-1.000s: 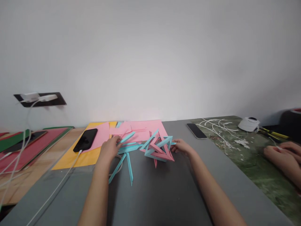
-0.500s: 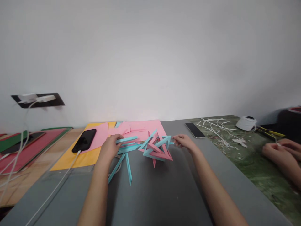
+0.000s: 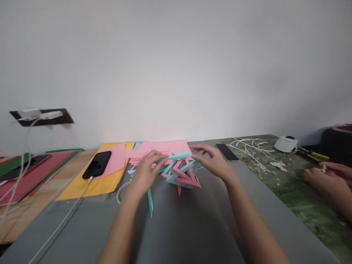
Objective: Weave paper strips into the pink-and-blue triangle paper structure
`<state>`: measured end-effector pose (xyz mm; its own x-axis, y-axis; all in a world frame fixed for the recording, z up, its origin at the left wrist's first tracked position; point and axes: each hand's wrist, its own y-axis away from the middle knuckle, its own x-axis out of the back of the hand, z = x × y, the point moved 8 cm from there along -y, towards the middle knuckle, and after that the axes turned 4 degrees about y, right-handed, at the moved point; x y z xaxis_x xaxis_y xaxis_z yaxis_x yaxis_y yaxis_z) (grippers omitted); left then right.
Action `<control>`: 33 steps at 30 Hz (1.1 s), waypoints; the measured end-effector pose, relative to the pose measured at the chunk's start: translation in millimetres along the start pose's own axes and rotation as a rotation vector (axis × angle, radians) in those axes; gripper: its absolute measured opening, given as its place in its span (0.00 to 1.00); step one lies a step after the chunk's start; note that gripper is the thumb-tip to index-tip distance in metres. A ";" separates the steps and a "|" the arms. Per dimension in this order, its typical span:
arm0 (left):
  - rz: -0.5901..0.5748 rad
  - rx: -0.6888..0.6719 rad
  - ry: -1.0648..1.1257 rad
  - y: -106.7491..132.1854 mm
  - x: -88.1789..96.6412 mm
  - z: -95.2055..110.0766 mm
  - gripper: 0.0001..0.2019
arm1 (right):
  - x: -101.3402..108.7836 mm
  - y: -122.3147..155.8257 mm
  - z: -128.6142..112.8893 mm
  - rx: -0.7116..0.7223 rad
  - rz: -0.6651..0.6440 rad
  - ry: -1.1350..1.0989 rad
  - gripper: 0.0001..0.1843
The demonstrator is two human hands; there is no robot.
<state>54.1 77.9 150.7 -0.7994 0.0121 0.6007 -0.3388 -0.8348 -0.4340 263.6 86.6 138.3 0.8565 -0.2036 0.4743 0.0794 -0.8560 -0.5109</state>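
Observation:
A spiky model of folded pink and light-blue paper strips [image 3: 183,172] stands on the grey table [image 3: 192,227]. My left hand [image 3: 145,172] pinches one light-blue strip [image 3: 177,156] and holds it across the top of the model. My right hand [image 3: 213,161] hovers just right of the model's top, fingers spread, holding nothing. Loose blue strips [image 3: 150,203] lie below my left hand. Pink paper sheets [image 3: 162,147] lie behind the model.
A black phone [image 3: 96,164] with a white cable rests on yellow paper [image 3: 93,185] at the left. Red and green sheets [image 3: 30,172] lie further left. A second phone [image 3: 227,151], white cord scraps [image 3: 253,148] and another person's hands [image 3: 330,176] are at the right.
My left hand lifted a blue strip from the loose pile and carried it right over the model. My right hand left the model's right side and rose to its top, fingers opening.

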 end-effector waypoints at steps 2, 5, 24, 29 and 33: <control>-0.023 -0.014 0.011 -1.3 -10.3 2.8 0.12 | -5.8 3.4 -16.1 0.018 -0.060 0.025 0.12; 0.059 -0.033 0.013 -2.4 -11.7 -0.1 0.12 | -5.4 4.4 -19.1 0.023 -0.071 0.041 0.09; -0.022 0.054 0.107 -0.3 -49.4 -17.8 0.06 | 80.9 15.7 13.8 -0.095 0.210 0.145 0.14; 0.069 0.092 0.072 -1.5 -41.9 -20.5 0.06 | 74.9 31.9 26.3 -0.132 0.138 0.226 0.13; 0.105 0.115 0.072 -1.4 -36.4 -21.9 0.07 | 75.0 53.6 43.7 -0.188 0.141 0.277 0.14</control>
<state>72.8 90.7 114.7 -0.8624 -0.0425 0.5045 -0.1959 -0.8908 -0.4100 354.4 46.2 115.1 0.6799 -0.4248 0.5977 -0.1471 -0.8776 -0.4563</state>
